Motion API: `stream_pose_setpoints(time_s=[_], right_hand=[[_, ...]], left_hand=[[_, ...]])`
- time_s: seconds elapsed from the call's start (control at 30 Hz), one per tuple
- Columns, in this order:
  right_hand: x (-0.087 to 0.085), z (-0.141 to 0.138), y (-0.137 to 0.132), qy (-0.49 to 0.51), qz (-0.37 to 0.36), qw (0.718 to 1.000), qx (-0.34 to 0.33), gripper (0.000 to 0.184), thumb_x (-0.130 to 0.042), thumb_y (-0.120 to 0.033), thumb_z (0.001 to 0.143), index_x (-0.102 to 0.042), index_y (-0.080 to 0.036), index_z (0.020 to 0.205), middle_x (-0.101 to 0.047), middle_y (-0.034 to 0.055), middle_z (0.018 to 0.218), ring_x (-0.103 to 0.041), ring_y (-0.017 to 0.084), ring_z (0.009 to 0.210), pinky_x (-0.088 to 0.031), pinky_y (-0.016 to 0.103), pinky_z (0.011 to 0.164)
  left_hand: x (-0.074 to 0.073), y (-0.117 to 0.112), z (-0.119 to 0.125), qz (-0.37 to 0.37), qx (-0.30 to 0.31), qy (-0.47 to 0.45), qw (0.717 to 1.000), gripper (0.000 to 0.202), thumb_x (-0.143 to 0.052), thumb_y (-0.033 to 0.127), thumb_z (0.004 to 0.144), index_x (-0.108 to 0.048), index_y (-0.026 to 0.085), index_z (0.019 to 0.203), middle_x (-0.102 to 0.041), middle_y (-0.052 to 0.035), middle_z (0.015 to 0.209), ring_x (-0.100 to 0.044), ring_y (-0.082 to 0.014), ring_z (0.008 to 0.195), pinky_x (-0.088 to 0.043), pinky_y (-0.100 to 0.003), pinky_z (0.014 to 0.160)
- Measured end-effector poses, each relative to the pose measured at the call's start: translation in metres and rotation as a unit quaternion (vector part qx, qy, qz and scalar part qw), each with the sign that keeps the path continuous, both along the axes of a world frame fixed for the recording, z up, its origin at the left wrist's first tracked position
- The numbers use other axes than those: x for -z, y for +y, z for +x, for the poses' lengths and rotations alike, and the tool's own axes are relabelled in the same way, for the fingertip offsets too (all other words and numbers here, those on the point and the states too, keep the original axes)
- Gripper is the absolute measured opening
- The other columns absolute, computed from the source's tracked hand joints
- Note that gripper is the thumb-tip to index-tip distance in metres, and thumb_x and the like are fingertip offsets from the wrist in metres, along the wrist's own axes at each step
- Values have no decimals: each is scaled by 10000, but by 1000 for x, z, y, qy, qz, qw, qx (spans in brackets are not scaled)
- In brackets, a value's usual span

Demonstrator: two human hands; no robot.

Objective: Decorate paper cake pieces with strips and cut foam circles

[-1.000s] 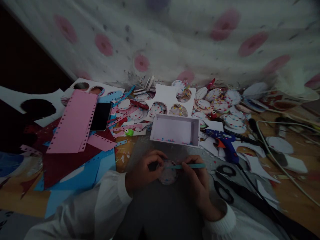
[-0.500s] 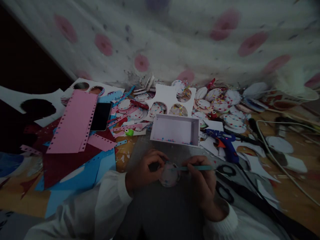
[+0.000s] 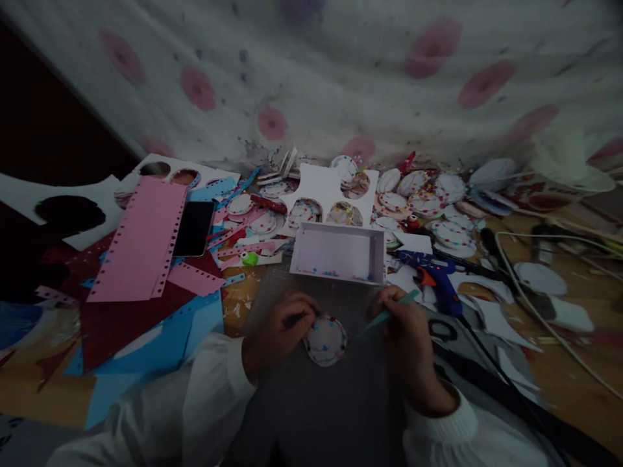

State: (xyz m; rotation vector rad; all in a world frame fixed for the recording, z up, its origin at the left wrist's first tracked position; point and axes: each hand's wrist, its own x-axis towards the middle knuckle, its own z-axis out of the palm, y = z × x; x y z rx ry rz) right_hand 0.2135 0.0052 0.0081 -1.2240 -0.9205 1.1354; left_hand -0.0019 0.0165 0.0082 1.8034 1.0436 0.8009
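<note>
Round white disc [image 3: 326,342], rim dotted with red and blue, located in front of the open box [image 3: 335,251], left hand [image 3: 286,329] pinched on disc edge, right hand [image 3: 407,332], front-right of box, clamped on teal stick [image 3: 378,320]

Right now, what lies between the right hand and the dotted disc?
In the head view, the teal stick juts from the right hand toward the dotted disc; grey mat shows around its blurred tip.

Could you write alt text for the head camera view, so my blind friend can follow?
A person's left hand is at the edge of a dotted white disc, while the right hand holds a slim turquoise tool. Beyond are an open pale box and a blue glue gun.
</note>
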Motion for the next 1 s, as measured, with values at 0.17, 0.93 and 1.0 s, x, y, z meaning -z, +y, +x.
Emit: stream_pose_setpoints(time_s=[0.17,0.93,1.0], right_hand=[[-5,-6,-2,-58,-55,988,-132,185,-644,-378,781,-624,-214,696,-522,-24,586,-463,140,537,-363,266,493],[-5,-9,-3,-102,-73,940,-318,360,-627,-547,819,-606,-187,819,-633,9,714,-556,131,634,-437,246,584],[-5,-9,-3,-99,-72,941,-315,348,-628,-533,822,-609,-185,830,-639,15,731,-561,133,645,-441,248,593]], left_hand=[[2,-1,2,35,-12,8,999,116,-554,176,860,-607,182,758,-658,-65,932,-614,-190,941,-457,-348,879],[7,0,-5,22,37,-37,998,61,-630,178,843,-690,178,835,-609,-66,1063,-559,-215,1068,-393,-387,964],[8,0,-6,24,40,-31,998,71,-629,180,849,-700,186,843,-607,-65,1075,-549,-219,1084,-382,-396,973]])
